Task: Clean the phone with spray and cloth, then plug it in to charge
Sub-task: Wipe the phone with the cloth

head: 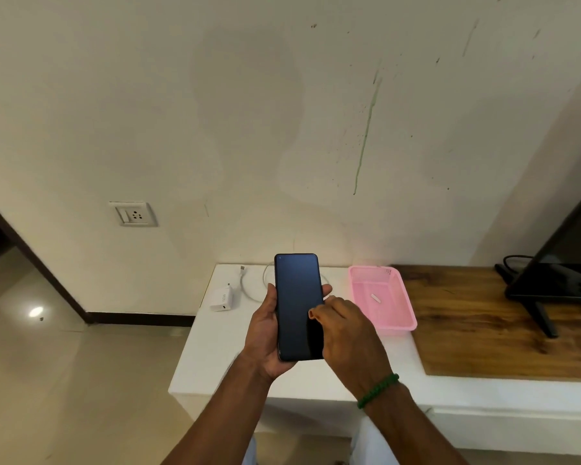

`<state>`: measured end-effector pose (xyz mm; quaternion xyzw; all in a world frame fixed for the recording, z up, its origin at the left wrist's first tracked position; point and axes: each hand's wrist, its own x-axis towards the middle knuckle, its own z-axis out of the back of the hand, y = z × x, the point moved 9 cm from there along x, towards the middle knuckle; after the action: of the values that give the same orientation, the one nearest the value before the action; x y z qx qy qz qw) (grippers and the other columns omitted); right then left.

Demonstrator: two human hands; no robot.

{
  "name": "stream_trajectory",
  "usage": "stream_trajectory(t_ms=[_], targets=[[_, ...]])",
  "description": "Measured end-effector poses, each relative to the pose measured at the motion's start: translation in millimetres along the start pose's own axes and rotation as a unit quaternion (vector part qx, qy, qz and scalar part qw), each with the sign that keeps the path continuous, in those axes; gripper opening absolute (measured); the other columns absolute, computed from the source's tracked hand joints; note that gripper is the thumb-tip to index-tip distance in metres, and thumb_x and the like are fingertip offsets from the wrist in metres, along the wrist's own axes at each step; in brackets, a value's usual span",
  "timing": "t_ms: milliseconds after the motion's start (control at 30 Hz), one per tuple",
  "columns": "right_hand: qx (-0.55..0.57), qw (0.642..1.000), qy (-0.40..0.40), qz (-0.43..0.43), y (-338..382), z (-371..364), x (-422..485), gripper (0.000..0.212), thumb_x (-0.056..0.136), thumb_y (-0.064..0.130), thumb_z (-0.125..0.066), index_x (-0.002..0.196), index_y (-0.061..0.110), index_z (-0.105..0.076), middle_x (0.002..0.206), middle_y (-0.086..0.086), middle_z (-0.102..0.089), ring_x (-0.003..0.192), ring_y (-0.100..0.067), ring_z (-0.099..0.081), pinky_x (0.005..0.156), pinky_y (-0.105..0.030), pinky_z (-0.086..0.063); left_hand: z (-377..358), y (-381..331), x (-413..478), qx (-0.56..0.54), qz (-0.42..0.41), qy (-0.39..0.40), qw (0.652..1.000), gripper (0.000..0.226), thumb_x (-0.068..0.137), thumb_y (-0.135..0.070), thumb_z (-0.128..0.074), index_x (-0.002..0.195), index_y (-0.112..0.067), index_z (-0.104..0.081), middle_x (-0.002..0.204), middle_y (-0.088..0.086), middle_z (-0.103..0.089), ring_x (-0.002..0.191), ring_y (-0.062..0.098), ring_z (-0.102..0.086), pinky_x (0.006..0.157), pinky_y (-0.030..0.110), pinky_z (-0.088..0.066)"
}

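My left hand (265,333) grips a black phone (297,297) upright above the white counter (215,350), its dark screen facing me. My right hand (344,330) lies over the phone's lower right side, with curled fingers touching the screen and right edge. A white charger brick (222,298) lies on the counter to the left, with a white cable (254,283) looped behind the phone. A wall socket with a switch (133,214) sits on the wall at the left. No spray bottle or cloth is in view.
A pink plastic basket (399,317) holding a small white item stands to the right of the phone. Beyond it lies a wooden board (483,330) with a dark monitor (567,263) on a stand. The floor drops away at the left.
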<state>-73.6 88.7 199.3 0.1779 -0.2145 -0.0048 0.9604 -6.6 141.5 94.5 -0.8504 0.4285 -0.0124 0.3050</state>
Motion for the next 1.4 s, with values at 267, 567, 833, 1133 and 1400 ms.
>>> stream_trajectory(t_ms=[267, 567, 833, 1133, 1400], targets=[[0.010, 0.999, -0.031, -0.005, -10, 9, 29, 0.016, 0.084, 0.003, -0.059, 0.098, 0.001, -0.067, 0.093, -0.015, -0.066, 0.084, -0.029, -0.060, 0.073, -0.032, -0.050, 6, 1, 3, 0.004, -0.008, -0.033, 0.999, 0.056, 0.076, -0.058, -0.051, 0.104, -0.016, -0.075, 0.100, 0.012, -0.071, 0.082, 0.029, -0.069, 0.075, 0.041, -0.056], [0.003, 1.000, 0.005, -0.005, -2, -5, 2, 0.018, 0.077, 0.003, -0.071, 0.094, 0.001, -0.068, 0.093, -0.018, -0.068, 0.081, -0.031, -0.064, 0.070, -0.036, -0.057, -4, 0, 1, -0.022, -0.009, 0.010, 1.000, 0.067, 0.084, -0.061, -0.040, 0.121, -0.012, -0.066, 0.124, 0.015, -0.064, 0.106, 0.031, -0.064, 0.096, 0.045, -0.048], [0.015, 0.999, -0.008, -0.031, 1, -12, -27, 0.034, 0.055, -0.009, -0.082, 0.085, 0.003, -0.071, 0.078, -0.012, -0.070, 0.069, -0.025, -0.068, 0.060, -0.028, -0.059, 4, -6, 5, -0.048, -0.028, -0.023, 0.998, 0.069, 0.093, -0.061, -0.032, 0.119, -0.009, -0.068, 0.124, 0.015, -0.063, 0.108, 0.031, -0.063, 0.096, 0.043, -0.048], [0.034, 0.994, -0.017, -0.101, 13, -16, -26, 0.031, 0.056, -0.003, -0.083, 0.082, 0.006, -0.070, 0.076, -0.010, -0.068, 0.066, -0.022, -0.067, 0.058, -0.026, -0.057, 2, -12, 6, -0.082, -0.056, -0.067, 0.993, 0.066, 0.093, -0.059, -0.033, 0.101, -0.010, -0.076, 0.122, 0.014, -0.060, 0.108, 0.029, -0.059, 0.084, 0.038, -0.055], [0.020, 0.999, -0.002, -0.048, 60, -23, -24, 0.036, 0.045, 0.015, -0.092, 0.075, 0.011, -0.074, 0.067, -0.003, -0.068, 0.055, -0.014, -0.066, 0.053, -0.019, -0.055, -2, -10, 2, -0.070, -0.061, -0.092, 0.991, 0.064, 0.092, -0.058, -0.039, 0.107, -0.006, -0.073, 0.123, 0.016, -0.061, 0.101, 0.030, -0.063, 0.092, 0.039, -0.047]])
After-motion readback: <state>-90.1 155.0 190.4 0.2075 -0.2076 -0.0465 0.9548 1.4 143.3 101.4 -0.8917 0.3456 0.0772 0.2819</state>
